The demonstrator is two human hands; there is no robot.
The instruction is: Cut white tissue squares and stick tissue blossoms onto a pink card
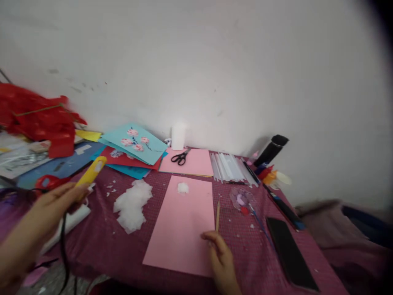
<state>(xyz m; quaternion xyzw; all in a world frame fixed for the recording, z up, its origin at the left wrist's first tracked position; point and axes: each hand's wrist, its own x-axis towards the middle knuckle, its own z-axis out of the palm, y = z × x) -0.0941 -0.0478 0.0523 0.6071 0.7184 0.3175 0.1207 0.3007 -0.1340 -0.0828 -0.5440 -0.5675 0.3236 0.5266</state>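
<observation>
My left hand (61,196) grips a yellow glue gun (90,172) raised over the left side of the table, and a black cord hangs below the hand. Resting at the lower right edge of a pink sheet of paper (184,229), my right hand (221,258) has its fingers curled and pressed together; anything between them is too small to make out. A small white tuft (183,188) lies near the sheet's top. Beside my right hand is a wooden pencil (217,215), its lower end hidden. Thin white torn pieces (134,205) are heaped left of the sheet.
Behind lie black scissors (180,157), a blue flower card (135,141), clear glue sticks (229,167) and a white cup-like object (178,137). To the right are a paint palette (241,198), a brush (260,223) and a dark phone (291,254). Red plastic (37,114) is piled far left.
</observation>
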